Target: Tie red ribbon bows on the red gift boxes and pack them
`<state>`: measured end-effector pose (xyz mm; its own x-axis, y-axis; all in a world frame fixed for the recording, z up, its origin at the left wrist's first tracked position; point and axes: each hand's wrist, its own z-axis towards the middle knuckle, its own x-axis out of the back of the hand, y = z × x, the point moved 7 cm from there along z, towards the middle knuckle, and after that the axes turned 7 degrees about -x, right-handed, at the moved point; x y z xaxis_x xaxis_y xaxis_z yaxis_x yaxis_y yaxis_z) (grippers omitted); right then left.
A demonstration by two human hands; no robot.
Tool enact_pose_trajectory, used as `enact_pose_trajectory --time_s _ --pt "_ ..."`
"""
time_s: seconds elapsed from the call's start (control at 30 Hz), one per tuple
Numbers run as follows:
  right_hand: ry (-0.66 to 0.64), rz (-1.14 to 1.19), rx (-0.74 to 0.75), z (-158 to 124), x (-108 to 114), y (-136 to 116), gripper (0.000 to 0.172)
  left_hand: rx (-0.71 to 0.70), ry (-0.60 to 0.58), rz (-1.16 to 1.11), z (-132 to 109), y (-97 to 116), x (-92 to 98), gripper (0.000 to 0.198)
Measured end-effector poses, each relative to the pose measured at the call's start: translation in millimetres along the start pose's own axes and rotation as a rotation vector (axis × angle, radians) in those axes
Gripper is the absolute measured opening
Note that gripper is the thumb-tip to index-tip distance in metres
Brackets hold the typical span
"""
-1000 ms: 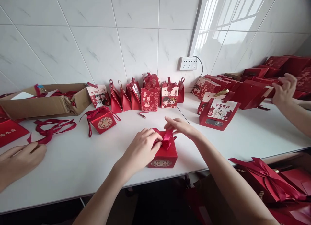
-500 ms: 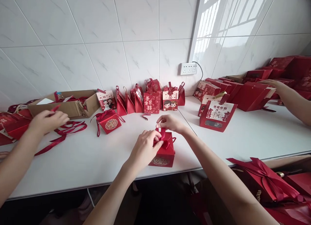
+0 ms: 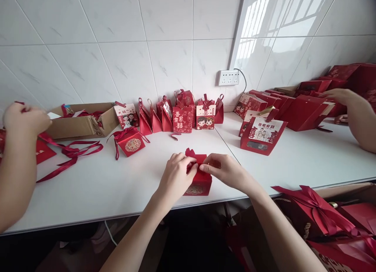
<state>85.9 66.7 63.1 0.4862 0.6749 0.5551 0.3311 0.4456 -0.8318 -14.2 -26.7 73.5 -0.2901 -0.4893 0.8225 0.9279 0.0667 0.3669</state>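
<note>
A small red gift box [image 3: 200, 188] with a gold round pattern stands near the front edge of the white table, between my two hands. My left hand [image 3: 177, 173] pinches the red ribbon [image 3: 190, 152] at the top of the box from the left side. From the right, my right hand [image 3: 225, 171] has thumb and fingers pinched together at the same ribbon, close to my left fingertips. The part of the ribbon inside the fingers is mostly hidden. Behind to the left sits a similar red box [image 3: 131, 143] with a tied bow and cord handles.
Decorated boxes [image 3: 182, 120] line the wall below a socket strip [image 3: 228, 78]. A cardboard box [image 3: 79, 131] and loose ribbon [image 3: 73, 152] lie left. Other people's hands [image 3: 28, 119] work at left and right [image 3: 340, 97]. Bow-tied boxes [image 3: 315, 211] fill a carton at lower right.
My right hand has moved down and toward me, from behind the bow to its right side. My left hand stays at the ribbon. The co-worker's hand at left has moved further left and up.
</note>
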Motion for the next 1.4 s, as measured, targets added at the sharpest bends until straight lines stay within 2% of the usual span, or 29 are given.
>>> enact_pose_trajectory --time_s 0.07,0.13,0.27,0.4,0.53,0.67,0.77,0.97,1.2,1.27,1.4 --pt "-0.022 0.057 0.002 -4 -3 -1 0.024 0.029 0.016 0.013 -1 1 -0.1 0.016" --pt "-0.081 0.162 -0.011 -2 -6 1 0.024 0.042 0.033 0.005 -3 0 0.6 0.018" --pt "-0.257 0.349 -0.173 4 -14 13 0.028 0.022 0.031 -0.088 -6 -2 0.8 0.023" --pt "-0.322 0.325 -0.289 5 -17 19 0.025 0.007 0.050 -0.121 -7 -4 2.0 0.025" --pt "-0.397 0.284 -0.271 3 -21 15 0.025 0.007 0.074 -0.096 -8 -4 1.3 0.026" --pt "-0.484 0.371 -0.306 1 -26 16 0.022 -0.013 0.111 -0.068 -9 -3 0.8 0.023" --pt "-0.466 0.392 -0.341 3 -24 19 0.029 -0.027 0.137 -0.058 -10 -3 0.8 0.022" --pt "-0.392 0.168 -0.201 10 -18 13 0.039 -0.012 0.125 -0.041 -9 -4 -0.1 0.022" --pt "-0.240 0.145 -0.230 7 -6 14 0.026 -0.029 0.146 -0.068 -10 -4 0.6 0.022" --pt "-0.237 0.148 -0.249 5 -6 15 0.029 -0.032 0.150 -0.072 -11 -4 0.1 0.022" --pt "-0.313 0.137 -0.280 1 -12 15 0.034 -0.025 0.153 -0.075 -11 -5 -0.8 0.021"
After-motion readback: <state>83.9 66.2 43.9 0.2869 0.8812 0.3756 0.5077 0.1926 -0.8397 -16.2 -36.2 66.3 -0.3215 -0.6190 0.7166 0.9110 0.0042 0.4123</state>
